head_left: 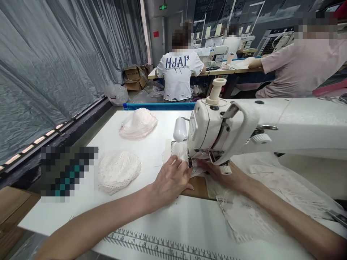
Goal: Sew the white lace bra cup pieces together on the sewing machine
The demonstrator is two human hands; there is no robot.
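Observation:
A white sewing machine (206, 126) stands over the table, its needle area low on the head's left side. A small piece of white lace fabric (180, 150) lies under and beside the presser foot. With bent fingers, my left hand (172, 178) holds this lace down just left of the foot. My right hand (219, 173) is at the fabric's right side, its fingers closed near the foot and partly hidden by the machine head. More white lace fabric (244, 216) spreads beneath my right forearm.
On the left of the white table (151, 224) lie a stack of lace pieces (119, 171) and a pale cup-shaped piece (138, 122). A printed ruler (157, 247) runs along the front. Scissors-like metal (338, 218) rests at right. Co-workers (177, 72) sit ahead.

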